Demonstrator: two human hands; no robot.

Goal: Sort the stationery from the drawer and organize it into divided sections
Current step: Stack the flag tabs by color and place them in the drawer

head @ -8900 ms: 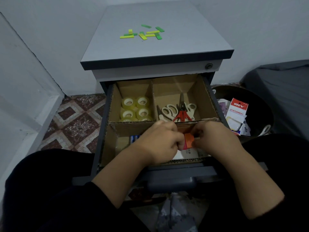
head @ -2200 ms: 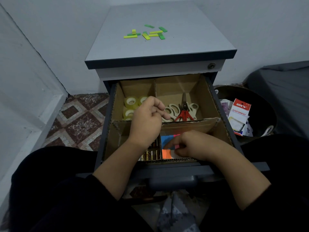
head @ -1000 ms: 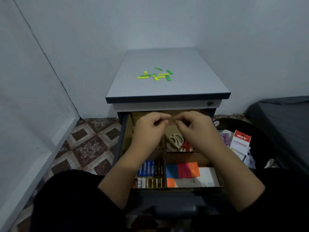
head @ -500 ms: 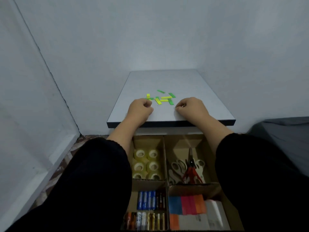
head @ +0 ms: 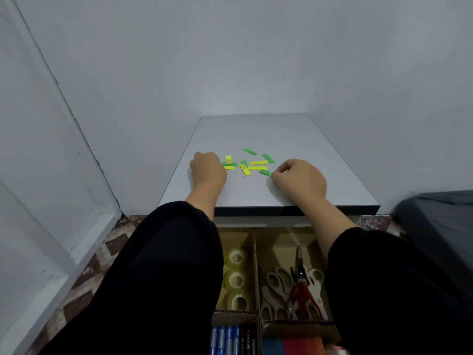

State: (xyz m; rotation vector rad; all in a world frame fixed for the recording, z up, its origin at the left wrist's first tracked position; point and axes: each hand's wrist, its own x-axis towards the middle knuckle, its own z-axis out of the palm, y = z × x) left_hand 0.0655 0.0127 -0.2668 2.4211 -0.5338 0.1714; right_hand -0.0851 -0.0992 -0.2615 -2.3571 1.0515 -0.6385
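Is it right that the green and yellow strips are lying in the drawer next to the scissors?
Not quite. The head view shows the green and yellow strips lying on top of the cabinet, between the two hands. The scissors are in the drawer below.

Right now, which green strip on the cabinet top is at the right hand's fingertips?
The dark green strip nearest the front right of the scatter; the right hand meets its end, other strips lie apart.

Left hand (head: 207, 172) and right hand (head: 299, 180), fingers curled, rest on cabinet top (head: 294, 139) flanking green-yellow sticky tabs (head: 247, 163); right fingertips touch nearest green tab (head: 265, 172).
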